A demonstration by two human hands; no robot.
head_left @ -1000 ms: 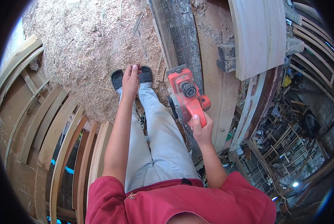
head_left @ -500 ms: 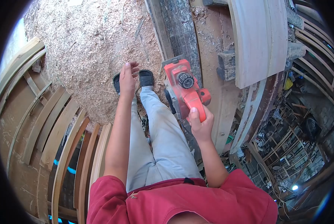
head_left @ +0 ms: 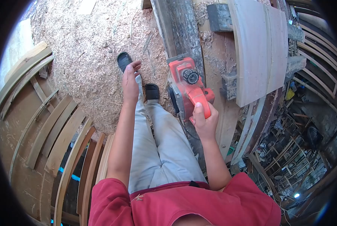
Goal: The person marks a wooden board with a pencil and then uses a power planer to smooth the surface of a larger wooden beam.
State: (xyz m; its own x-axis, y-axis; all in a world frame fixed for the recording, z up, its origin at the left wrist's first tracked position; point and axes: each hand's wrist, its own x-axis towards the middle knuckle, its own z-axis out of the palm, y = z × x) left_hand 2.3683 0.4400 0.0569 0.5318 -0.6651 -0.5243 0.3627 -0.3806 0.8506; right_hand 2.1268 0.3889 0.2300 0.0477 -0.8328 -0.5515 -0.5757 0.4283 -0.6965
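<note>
A red electric planer (head_left: pixel 185 77) with a black ridged knob is held by its rear handle in my right hand (head_left: pixel 206 122), beside the weathered beam (head_left: pixel 185 28). My left hand (head_left: pixel 130 83) is raised over the shavings with nothing in it, its fingers loosely apart. To the right of the planer, a wide pale board (head_left: pixel 255 56) lies across dark wooden blocks (head_left: pixel 219 18). The planer's underside is hidden.
Wood shavings (head_left: pixel 89 56) cover the floor around my black sandals (head_left: pixel 152 92). Curved wooden pieces (head_left: pixel 65 141) stand in a row at the left. Slats and clutter (head_left: pixel 289 150) fill the lower right; more curved strips (head_left: pixel 321 56) are at the far right.
One foot has stepped forward, and the pale board and blocks appear lower in view. The planer, still in my right hand, has shifted slightly right in view.
</note>
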